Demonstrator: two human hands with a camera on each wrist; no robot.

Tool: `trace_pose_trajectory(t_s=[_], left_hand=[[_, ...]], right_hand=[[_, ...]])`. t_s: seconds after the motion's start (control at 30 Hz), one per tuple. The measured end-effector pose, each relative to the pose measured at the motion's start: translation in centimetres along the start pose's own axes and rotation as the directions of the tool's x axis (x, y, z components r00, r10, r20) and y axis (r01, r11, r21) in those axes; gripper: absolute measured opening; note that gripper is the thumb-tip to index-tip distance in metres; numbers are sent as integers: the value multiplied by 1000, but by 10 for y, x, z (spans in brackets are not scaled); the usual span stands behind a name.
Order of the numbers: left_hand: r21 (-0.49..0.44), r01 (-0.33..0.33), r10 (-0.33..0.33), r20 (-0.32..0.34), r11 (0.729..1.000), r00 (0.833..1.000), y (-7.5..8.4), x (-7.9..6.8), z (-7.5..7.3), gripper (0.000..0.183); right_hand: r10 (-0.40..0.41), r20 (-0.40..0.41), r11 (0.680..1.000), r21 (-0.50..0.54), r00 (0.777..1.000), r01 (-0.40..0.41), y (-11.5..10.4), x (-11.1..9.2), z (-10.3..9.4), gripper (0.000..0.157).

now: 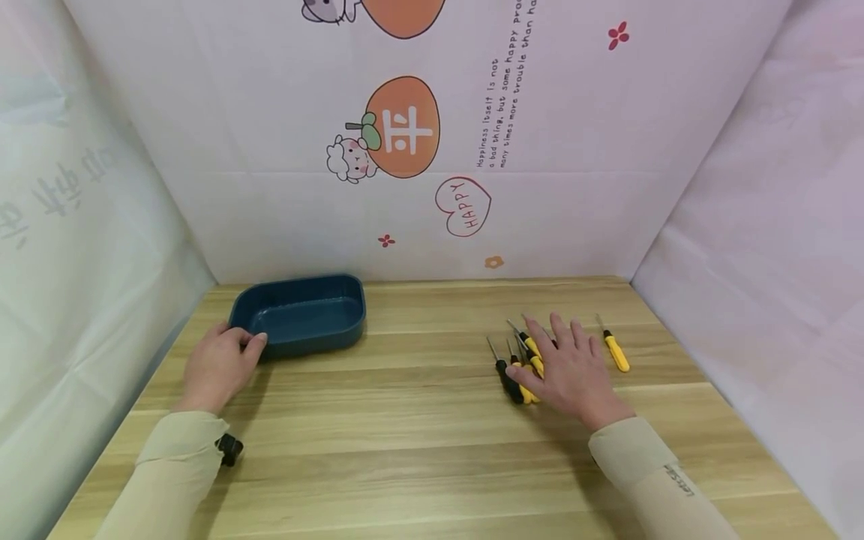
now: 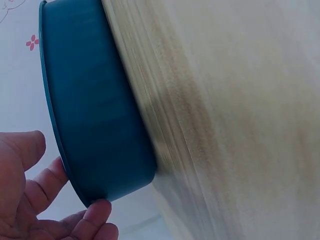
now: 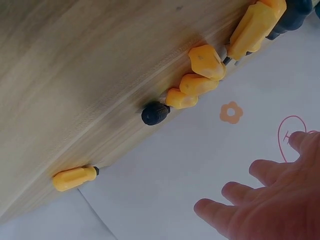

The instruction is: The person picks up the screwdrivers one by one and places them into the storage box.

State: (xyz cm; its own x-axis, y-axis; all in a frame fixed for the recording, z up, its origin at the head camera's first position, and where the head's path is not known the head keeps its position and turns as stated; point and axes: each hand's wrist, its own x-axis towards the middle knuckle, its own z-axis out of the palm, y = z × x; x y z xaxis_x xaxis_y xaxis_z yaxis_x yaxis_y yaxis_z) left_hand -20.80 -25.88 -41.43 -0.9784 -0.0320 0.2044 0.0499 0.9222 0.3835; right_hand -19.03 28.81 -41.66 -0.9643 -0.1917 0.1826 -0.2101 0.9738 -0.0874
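Wood-grain table (image 1: 405,427) streaked in pale and darker bands, open-topped blue box (image 1: 312,346) standing toward its back left corner, yellow- and black-handled screwdrivers (image 1: 535,363) bunched at right, their number hard to tell from above, one lone yellow screwdriver (image 1: 616,353) farther right.

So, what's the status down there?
Left hand: touching blue tray. Right hand: spread above clustered screwdrivers. Lone yellow screwdriver: off to the right. Nothing seen blocking either hand.

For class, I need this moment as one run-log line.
left hand: at corner of blue tray | right hand: spread over clustered screwdrivers | apart: one yellow-handled screwdriver on table
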Motion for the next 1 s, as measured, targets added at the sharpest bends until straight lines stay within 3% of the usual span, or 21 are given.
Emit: trace_pose_trajectory(t_s=[0.73,1.0], left_hand=[[-14,79,-79,-49,997,996,-3,-2,3,39],[-92,127,-133,-60,988,989,-5,0,2,57]], right_hand=[[-8,-6,1000,2,1000,8,-2,-2,1,97],[1,16,1000,4,1000,-1,0,-2,2,100]])
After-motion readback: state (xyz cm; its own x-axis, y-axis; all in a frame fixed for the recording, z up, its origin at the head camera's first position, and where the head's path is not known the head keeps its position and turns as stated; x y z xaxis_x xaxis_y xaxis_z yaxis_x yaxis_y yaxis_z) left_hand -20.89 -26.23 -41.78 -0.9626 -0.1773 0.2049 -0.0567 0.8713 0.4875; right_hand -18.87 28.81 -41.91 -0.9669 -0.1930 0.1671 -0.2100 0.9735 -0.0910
